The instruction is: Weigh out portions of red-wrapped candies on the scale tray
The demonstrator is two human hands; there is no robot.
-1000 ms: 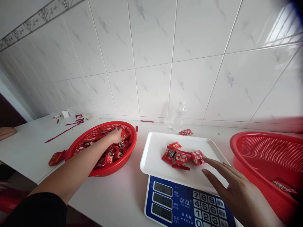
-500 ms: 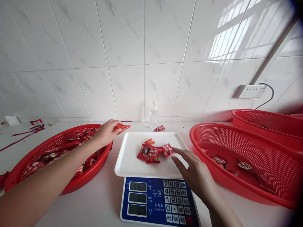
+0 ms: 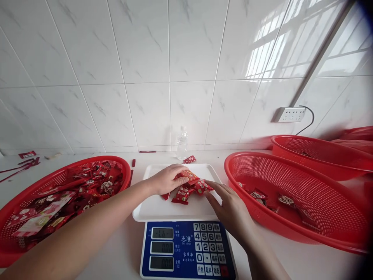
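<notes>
My left hand (image 3: 169,179) is over the white weighing tray (image 3: 145,212), its thumb and fingers closed on a red-orange snack packet (image 3: 190,177). Under and beside it lie several small red packets (image 3: 181,195), partly covered by the hand. At the tray's right side is my right hand (image 3: 231,200), thumb and fingers apart, the fingertips at the edge of another red packet (image 3: 201,186). Below the tray, the scale's blue panel (image 3: 186,249) shows number keys and three small displays.
Left stands a red basket (image 3: 126,167) heaped with packets. A second red basket (image 3: 291,163) on the right holds a few, with another basket (image 3: 320,149) behind. A clear bottle (image 3: 182,143) and a loose packet (image 3: 189,159) are behind the tray; a socket strip (image 3: 291,114) is on the wall.
My left hand has moved right from beside the left basket to the tray, bringing the red-orange packet onto the pile. My right hand stays by the packets. The view has shifted slightly.
</notes>
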